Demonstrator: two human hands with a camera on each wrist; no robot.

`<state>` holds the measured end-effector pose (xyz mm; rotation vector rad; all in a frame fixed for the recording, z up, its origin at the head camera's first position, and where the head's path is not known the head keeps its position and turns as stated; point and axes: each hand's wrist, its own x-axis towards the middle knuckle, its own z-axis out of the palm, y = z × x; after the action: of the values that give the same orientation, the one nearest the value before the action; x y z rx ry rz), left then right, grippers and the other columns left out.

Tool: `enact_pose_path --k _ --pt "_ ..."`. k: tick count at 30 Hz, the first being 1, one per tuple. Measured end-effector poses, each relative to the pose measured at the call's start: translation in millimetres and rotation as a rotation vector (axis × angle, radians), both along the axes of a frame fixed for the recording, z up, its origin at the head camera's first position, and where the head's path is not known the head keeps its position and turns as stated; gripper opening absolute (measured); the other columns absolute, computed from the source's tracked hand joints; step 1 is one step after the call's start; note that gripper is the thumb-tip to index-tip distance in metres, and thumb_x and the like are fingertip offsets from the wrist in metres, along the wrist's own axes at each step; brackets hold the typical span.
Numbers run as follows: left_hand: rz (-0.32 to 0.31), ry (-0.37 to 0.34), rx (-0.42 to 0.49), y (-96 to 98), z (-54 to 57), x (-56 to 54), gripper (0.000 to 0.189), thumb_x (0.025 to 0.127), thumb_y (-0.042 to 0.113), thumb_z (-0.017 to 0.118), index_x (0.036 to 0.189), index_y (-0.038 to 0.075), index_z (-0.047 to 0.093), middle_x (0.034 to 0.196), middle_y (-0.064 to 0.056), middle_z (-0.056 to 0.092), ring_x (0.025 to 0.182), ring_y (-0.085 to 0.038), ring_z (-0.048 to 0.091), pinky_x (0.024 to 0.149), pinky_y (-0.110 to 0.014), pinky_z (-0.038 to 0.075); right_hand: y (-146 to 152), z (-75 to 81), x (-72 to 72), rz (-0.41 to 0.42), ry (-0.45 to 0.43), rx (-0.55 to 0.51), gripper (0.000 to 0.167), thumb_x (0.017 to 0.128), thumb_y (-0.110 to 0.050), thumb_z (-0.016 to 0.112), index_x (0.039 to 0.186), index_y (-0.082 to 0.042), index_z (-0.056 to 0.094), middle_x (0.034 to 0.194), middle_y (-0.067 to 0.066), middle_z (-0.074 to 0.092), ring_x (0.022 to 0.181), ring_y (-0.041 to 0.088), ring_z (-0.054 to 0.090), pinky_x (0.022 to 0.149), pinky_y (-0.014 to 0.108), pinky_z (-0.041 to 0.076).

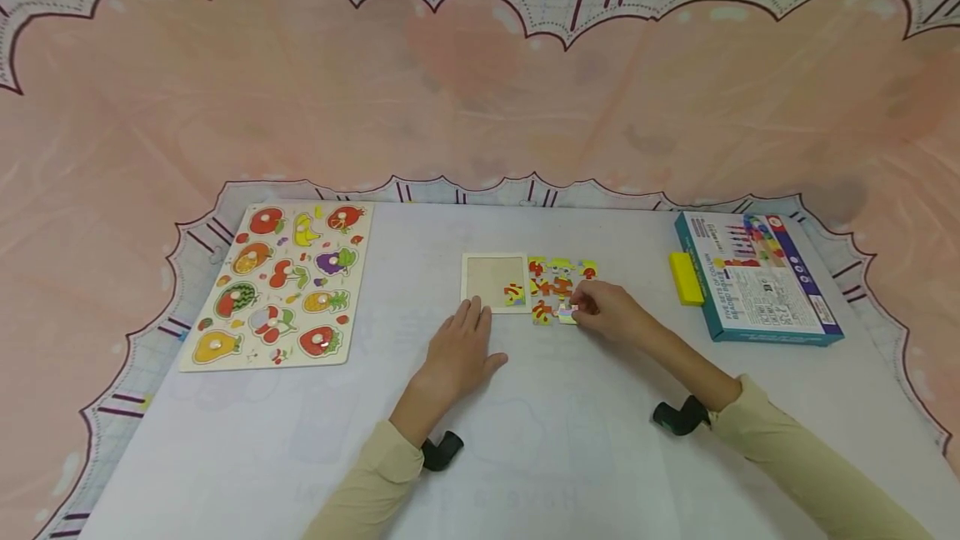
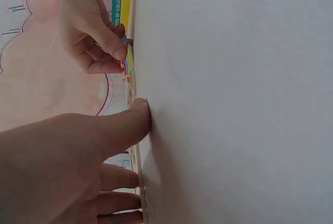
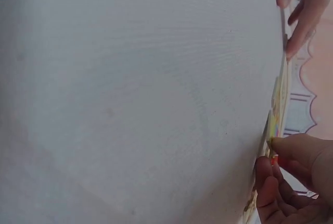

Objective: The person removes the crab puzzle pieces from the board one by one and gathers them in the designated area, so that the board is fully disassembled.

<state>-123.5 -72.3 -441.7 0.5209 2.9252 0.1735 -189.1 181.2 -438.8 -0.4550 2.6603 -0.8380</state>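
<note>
My right hand (image 1: 613, 315) pinches a colourful jigsaw piece (image 1: 566, 312) between thumb and fingers at the near right corner of a cluster of pieces. In the right wrist view the piece (image 3: 272, 125) stands tilted at the fingertips. Several yellow, red and orange jigsaw pieces (image 1: 561, 265) lie close together just right of a square wooden puzzle tray (image 1: 466, 273). One piece (image 1: 513, 295) lies inside the tray, in its near right corner. My left hand (image 1: 459, 352) rests with fairly straight fingers at the tray's near edge, its thumb spread on the table.
A fruit peg-puzzle board (image 1: 285, 290) lies on the left of the white-covered table (image 1: 570, 440). At the right lies a teal-edged box (image 1: 765, 282), with a yellow block (image 1: 686, 279) against its left side. A patterned peach cloth (image 1: 480, 107) hangs behind.
</note>
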Motion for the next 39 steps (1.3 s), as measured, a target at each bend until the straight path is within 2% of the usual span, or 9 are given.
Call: enact_pose_path --k 7,13,21,27,32,39 --pt "-0.039 -0.011 0.020 -4.2 -2.5 -1.3 0.076 0.094 0.047 0.058 0.147 -0.002 0.035 0.156 -0.021 0.031 0.146 -0.035 0.030 0.117 -0.042 0.032 -2 0.1 0.2 0.017 0.035 0.037 0.017 0.089 -0.009 0.066 0.105 -0.004 0.063 0.089 0.007 0.062 0.081 0.018 0.053 0.074 0.025 0.048" --pt "-0.057 -0.030 0.021 -5.9 -3.5 -2.9 0.075 0.095 0.048 0.056 0.149 0.001 0.033 0.157 -0.021 0.028 0.147 -0.034 0.028 0.117 -0.043 0.032 -1 -1.1 -0.3 0.033 0.059 0.059 0.012 0.089 -0.009 0.068 0.099 -0.005 0.065 0.089 0.007 0.062 0.083 0.018 0.054 0.076 0.027 0.048" --pt "-0.095 -0.055 0.019 -7.3 -1.2 -6.9 0.076 0.096 0.048 0.054 0.150 0.000 0.031 0.159 -0.017 0.026 0.149 -0.029 0.025 0.117 -0.046 0.031 2 -2.4 -2.5 0.045 0.050 0.038 0.011 0.089 -0.009 0.068 0.099 -0.004 0.065 0.089 0.007 0.061 0.082 0.018 0.053 0.076 0.028 0.048" --pt "-0.096 -0.087 0.023 -7.2 0.3 -7.9 0.077 0.096 0.048 0.053 0.151 0.000 0.029 0.161 -0.016 0.024 0.150 -0.028 0.023 0.118 -0.046 0.029 -4 5.3 -9.3 0.005 0.046 -0.015 0.018 0.091 -0.013 0.066 0.106 -0.004 0.066 0.092 0.008 0.063 0.086 0.020 0.054 0.078 0.027 0.051" --pt "-0.086 -0.104 0.032 -6.5 0.4 -8.5 0.077 0.096 0.047 0.054 0.151 0.000 0.029 0.161 -0.016 0.023 0.150 -0.028 0.022 0.119 -0.046 0.028 -17 10.5 -17.0 0.059 0.097 -0.056 0.024 0.090 -0.014 0.068 0.110 -0.001 0.066 0.094 0.010 0.064 0.086 0.020 0.055 0.076 0.025 0.052" --pt "-0.083 -0.105 0.024 -6.2 1.4 -8.8 0.077 0.096 0.048 0.054 0.151 0.000 0.029 0.161 -0.015 0.023 0.150 -0.027 0.022 0.119 -0.046 0.028 -41 8.6 -23.3 0.133 0.127 -0.076 0.030 0.088 -0.014 0.070 0.114 0.001 0.066 0.096 0.012 0.063 0.086 0.020 0.055 0.075 0.026 0.050"
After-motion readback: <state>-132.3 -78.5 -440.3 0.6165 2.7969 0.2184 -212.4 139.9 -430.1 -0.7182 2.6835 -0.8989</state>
